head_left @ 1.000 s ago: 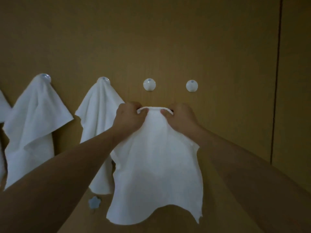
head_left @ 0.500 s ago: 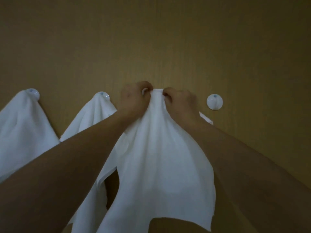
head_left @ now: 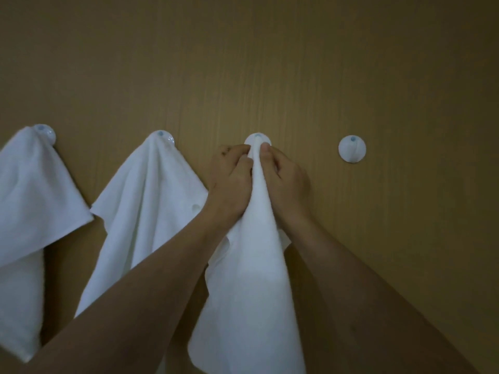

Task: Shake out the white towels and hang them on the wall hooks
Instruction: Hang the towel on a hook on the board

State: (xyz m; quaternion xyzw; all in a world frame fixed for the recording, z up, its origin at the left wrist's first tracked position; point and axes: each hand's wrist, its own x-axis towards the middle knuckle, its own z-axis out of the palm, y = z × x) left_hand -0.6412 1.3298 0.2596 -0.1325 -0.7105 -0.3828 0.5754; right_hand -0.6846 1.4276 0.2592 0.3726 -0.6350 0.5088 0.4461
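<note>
Head view: towel at the third hook

Left hand [head_left: 231, 184] and right hand [head_left: 283, 182] pinch the towel [head_left: 251, 279] between them, bunched at the hook [head_left: 258, 139] just above. Letting go before the fold catches would likely drop it. Free hook [head_left: 352, 148] waits right.

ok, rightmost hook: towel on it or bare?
Bare. The rightmost hook shows its whole white disc; both hands pinch the towel at the next hook left.
</note>
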